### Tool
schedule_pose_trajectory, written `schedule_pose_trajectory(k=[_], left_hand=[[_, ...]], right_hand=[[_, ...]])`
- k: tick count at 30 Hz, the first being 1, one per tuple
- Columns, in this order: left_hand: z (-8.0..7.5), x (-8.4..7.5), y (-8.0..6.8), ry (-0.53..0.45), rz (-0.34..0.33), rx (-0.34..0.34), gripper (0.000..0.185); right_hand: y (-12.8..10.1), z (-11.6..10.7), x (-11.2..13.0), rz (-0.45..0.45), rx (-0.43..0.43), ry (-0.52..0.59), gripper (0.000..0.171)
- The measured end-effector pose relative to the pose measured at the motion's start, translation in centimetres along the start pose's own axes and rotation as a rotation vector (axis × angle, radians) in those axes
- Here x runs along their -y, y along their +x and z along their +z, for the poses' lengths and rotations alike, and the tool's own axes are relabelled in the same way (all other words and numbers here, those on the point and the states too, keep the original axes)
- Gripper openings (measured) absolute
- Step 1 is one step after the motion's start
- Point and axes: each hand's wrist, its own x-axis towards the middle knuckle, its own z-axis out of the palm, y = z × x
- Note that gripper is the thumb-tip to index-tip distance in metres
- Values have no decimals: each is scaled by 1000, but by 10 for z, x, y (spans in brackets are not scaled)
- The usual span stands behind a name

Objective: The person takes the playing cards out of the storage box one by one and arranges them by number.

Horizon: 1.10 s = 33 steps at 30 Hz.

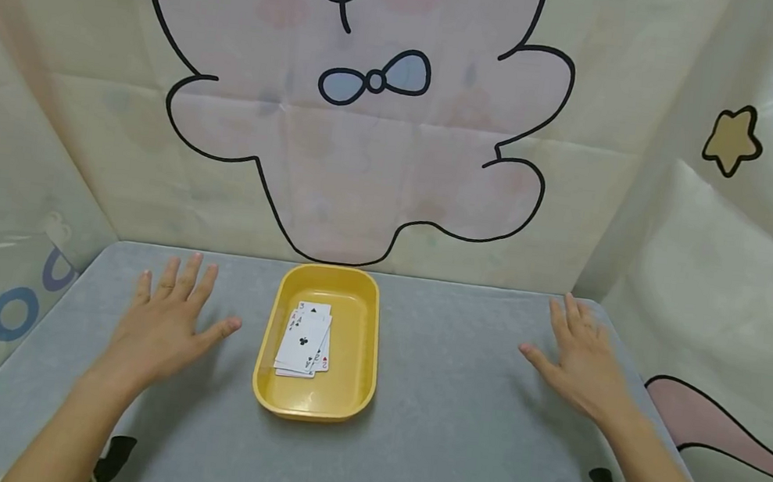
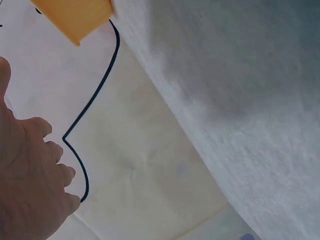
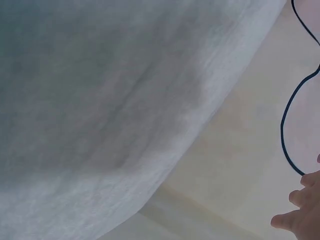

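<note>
A yellow tray (image 1: 368,349) sits at the middle of the grey desk (image 1: 451,436), close to the far edge, its long side running away from the person. Inside it lies a small loose stack of playing cards (image 1: 305,340), face up, resting on the tray's floor toward the left wall; the top card shows a black club. The left hand (image 1: 166,320) lies flat on the desk well to the left of the tray, palm down, fingers straight and spread, holding nothing. The right hand (image 1: 579,355) lies the same way well to the right, fingers straight, thumb pointing inward, also empty. Behind the desk hangs a pale cloth backdrop (image 1: 367,153) printed with a cartoon bear wearing a blue bow
</note>
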Motion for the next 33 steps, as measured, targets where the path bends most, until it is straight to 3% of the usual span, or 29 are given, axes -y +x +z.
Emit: schedule_pose_trajectory(k=[19, 33], left_hand=[[2, -43, -9, -36, 98, -6, 99], [7, -62, -13, -86, 126, 53, 112]], right_hand=[[25, -1, 52, -64, 29, -6, 96], [41, 6, 90, -118, 36, 19, 99]])
